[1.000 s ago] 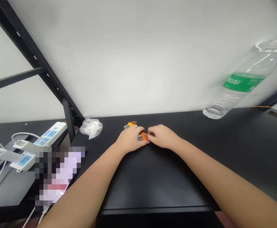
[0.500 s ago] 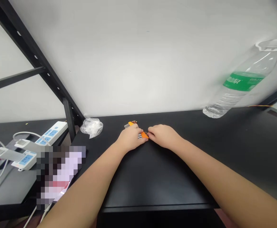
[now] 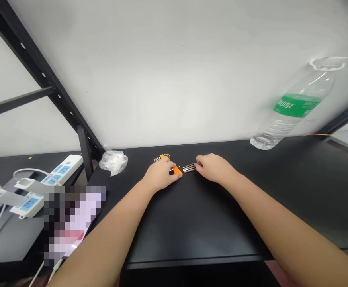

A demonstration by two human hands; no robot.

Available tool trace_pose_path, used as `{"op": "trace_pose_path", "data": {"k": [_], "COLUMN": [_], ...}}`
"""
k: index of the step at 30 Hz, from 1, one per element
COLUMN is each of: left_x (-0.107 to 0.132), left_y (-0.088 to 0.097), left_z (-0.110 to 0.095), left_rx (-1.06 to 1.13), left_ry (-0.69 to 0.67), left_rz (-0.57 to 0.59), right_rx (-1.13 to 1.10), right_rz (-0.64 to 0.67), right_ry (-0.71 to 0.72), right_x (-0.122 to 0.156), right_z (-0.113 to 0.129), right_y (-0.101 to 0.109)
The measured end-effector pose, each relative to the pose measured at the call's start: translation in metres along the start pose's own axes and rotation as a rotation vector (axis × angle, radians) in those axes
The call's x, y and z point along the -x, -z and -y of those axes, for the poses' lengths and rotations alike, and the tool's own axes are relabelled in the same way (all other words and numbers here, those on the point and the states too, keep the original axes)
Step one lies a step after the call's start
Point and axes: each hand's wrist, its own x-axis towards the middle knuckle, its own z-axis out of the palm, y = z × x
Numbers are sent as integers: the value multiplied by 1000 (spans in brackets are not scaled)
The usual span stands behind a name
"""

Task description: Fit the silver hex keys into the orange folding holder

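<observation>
An orange holder [image 3: 177, 171] with slim metal rods stuck through it lies on the black table, partly covered by my left hand [image 3: 160, 173]. The fingers of that hand are closed over it and press it to the surface. Some rods poke out beyond the far end of the holder. Just to the right, my right hand [image 3: 211, 166] pinches several slim silver metal rods [image 3: 188, 168] by their right ends. Their left tips point at the holder, with a narrow gap between. Whether the rods are hex keys or driver bits is too small to tell.
A crumpled clear plastic bag [image 3: 113, 161] lies at the back left. Farther left are a white power strip [image 3: 63, 169] with plugs and cables, and a blurred-out phone-like item [image 3: 75, 227]. A big clear bottle [image 3: 296, 105] with a green label stands back right by the wall.
My right hand has drawn back slightly to the right, away from the orange holder, and silver rods now show in its fingers. My left hand stays on the holder.
</observation>
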Motion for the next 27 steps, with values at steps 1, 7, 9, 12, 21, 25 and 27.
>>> {"op": "trace_pose_path", "data": {"k": [1, 7, 9, 12, 21, 25, 27], "left_x": [0, 1, 1, 0, -1, 0, 0], "left_y": [0, 1, 2, 4, 4, 5, 4], "left_z": [0, -1, -1, -1, -1, -1, -1], "left_rx": [2, 9, 19, 32, 40, 34, 29], "left_ry": [3, 10, 14, 13, 28, 22, 27], "left_rz": [0, 7, 12, 17, 27, 27, 28], "right_rx": [-19, -129, -189, -252, -265, -318, -325], "right_rz": [22, -22, -37, -2, 75, 152, 188], "right_ry": [-17, -13, 70, 141, 124, 37, -15], "right_x": [0, 1, 0, -3, -10, -5, -3], "right_z": [-3, -17, -20, -22, -24, -20, -20], "right_y": [3, 17, 16, 10, 4, 15, 22]}}
